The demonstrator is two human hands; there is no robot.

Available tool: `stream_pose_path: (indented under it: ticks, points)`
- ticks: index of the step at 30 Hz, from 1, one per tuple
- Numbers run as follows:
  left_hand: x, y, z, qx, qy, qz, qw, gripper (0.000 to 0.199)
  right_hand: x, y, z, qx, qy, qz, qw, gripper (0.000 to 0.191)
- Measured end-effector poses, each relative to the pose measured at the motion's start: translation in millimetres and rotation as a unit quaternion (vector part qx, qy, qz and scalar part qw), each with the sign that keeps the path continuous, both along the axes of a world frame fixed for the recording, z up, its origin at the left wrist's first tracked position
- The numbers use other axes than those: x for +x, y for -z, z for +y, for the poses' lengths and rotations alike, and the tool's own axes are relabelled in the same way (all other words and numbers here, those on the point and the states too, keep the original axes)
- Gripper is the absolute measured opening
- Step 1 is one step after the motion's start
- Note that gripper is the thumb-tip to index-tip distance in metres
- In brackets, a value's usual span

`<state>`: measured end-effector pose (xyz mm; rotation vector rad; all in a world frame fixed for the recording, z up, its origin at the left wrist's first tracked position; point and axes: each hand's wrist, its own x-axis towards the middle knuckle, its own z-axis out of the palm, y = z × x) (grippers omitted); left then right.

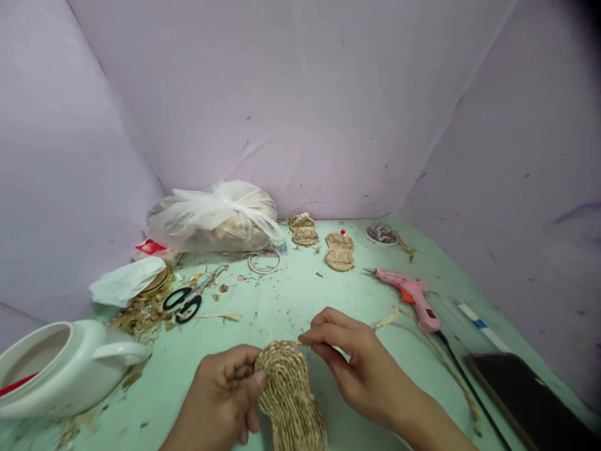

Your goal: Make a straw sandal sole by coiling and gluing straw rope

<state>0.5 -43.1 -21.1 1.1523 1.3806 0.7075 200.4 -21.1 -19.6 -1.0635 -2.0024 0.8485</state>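
A woven straw piece [291, 391], made of coiled natural cord and narrowed at its waist, is held up at the bottom centre. My left hand [225, 394] grips its upper left edge between thumb and fingers. My right hand [350, 357] is closed in a pinch at the piece's top right edge, with the fingertips touching the rim; what they pinch looks like the cord's end, but it is too small to be sure. A braided straw cord [436, 351] lies on the table to the right of my right hand.
Around the green table [291, 300] are a pink glue gun [408, 291], a phone [521, 394], black-handled scissors [192, 297], a white pot [70, 369], a stuffed plastic bag [220, 219], a tape ring [264, 261], two smaller straw pieces [339, 252] and a dish of pins [382, 235].
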Motion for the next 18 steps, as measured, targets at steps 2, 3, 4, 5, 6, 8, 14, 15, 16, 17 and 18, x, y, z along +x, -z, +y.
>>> stream_pose_path:
  ticks: [2,3,4,5,6,8,14,15,16,17,18]
  points:
    - [-0.4,0.5,0.2,0.003,-0.004,-0.001,1.0,0.029,-0.4,1.1,-1.6,-0.014,0.006,0.004,1.0,0.027]
    - [-0.6,0.9,0.3,0.003,-0.006,-0.003,1.0,0.029,-0.6,2.0,-2.6,-0.02,0.01,0.007,1.0,0.027]
    - [-0.6,1.2,0.4,0.003,-0.008,-0.007,1.0,0.029,-0.6,3.1,-3.7,-0.025,0.014,0.009,1.0,0.027]
    - [-0.5,1.6,0.4,0.003,-0.01,-0.009,1.0,0.029,-0.5,4.2,-4.8,-0.029,0.017,0.012,0.999,0.027]
    - [-0.4,1.9,0.4,0.003,-0.013,-0.009,1.0,0.029,-0.3,5.2,-5.9,-0.033,0.02,0.015,0.999,0.027]
    - [0.3,2.3,0.4,0.004,-0.019,-0.006,1.0,0.029,0.3,6.3,-7.9,-0.04,0.025,0.02,0.999,0.027]
    - [2.0,3.8,0.2,0.007,-0.033,-0.007,0.999,0.032,1.7,4.3,-12.2,-0.062,0.053,0.018,0.997,0.025]
    - [1.9,4.4,0.2,0.007,-0.035,-0.005,0.999,0.033,1.5,4.2,-12.8,-0.063,0.057,0.018,0.996,0.024]
    - [1.7,5.0,0.2,0.006,-0.035,-0.004,0.999,0.033,1.1,4.6,-13.4,-0.064,0.06,0.018,0.996,0.023]
    - [1.4,5.5,0.2,0.005,-0.035,-0.002,0.999,0.033,0.6,5.3,-14.0,-0.064,0.062,0.02,0.996,0.022]
    - [1.0,6.1,0.4,0.003,-0.036,0.0,0.999,0.033,0.0,6.5,-14.8,-0.064,0.065,0.022,0.996,0.022]
